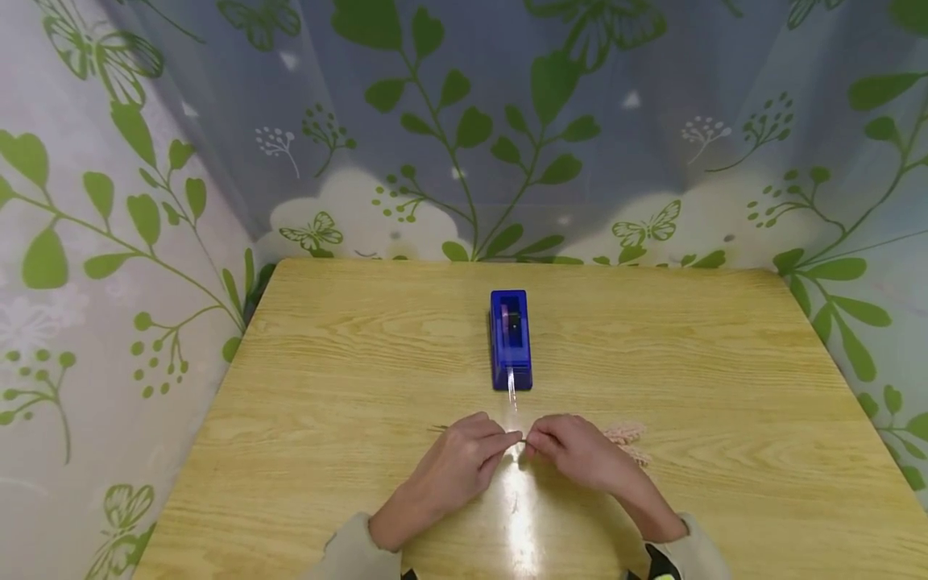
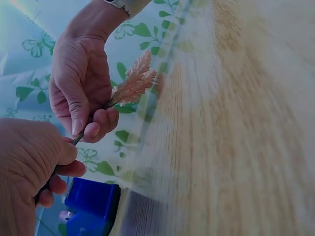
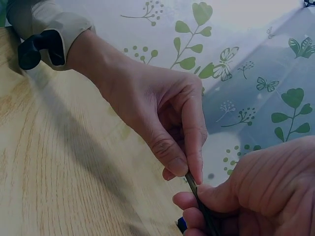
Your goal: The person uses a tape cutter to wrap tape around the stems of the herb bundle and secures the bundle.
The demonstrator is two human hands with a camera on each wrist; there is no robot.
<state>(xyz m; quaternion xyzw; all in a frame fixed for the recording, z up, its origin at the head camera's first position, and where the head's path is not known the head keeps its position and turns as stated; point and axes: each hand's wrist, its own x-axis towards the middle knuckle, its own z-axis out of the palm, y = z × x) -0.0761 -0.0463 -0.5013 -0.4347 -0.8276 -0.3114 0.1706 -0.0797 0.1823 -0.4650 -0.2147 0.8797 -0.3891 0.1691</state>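
Over a pale wooden table walled by leaf-print curtains, the left hand and right hand both pinch a thin stem with pink plume, near a blue dispenser.

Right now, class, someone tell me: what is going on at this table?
A person sits at a wooden table and holds a thin stem with a pink feathery flower head low over it. The left hand and the right hand each pinch the stem between thumb and fingers, close together. Just beyond the hands stands a blue tape dispenser, with a strip of clear tape hanging from its near end. Neither hand touches the dispenser.
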